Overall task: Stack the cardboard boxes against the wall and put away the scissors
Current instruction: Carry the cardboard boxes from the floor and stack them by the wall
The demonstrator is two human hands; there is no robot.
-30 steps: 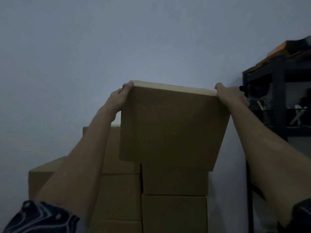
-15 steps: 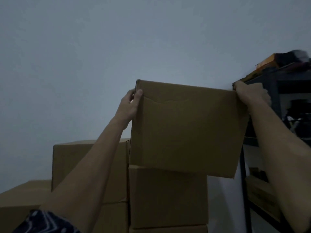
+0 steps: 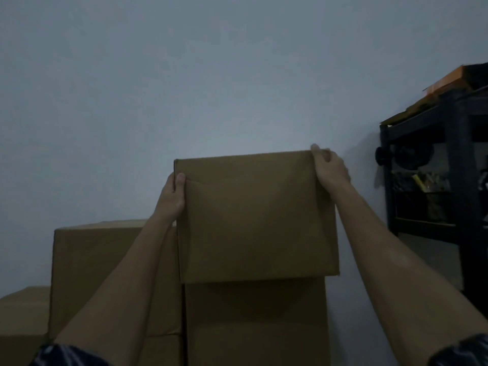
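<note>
A brown cardboard box [image 3: 256,217] sits upright on top of the right-hand stack [image 3: 256,320] against the pale wall, overhanging the box beneath slightly on the right. My left hand [image 3: 171,196] grips its upper left edge, thumb on the front face. My right hand [image 3: 328,166] grips its upper right corner, fingers curled over the top. To the left stands a lower stack of boxes [image 3: 105,273], and a still lower box [image 3: 21,313] at the far left. No scissors are visible.
A dark metal shelving unit [image 3: 454,180] stands at the right, close to the box stack, holding tools and small items, with an orange object [image 3: 449,80] on top. The room is dim.
The held box has come down from a tilted position to sit level on the right stack. Both hands stayed on its upper corners. The camera view shifted.
</note>
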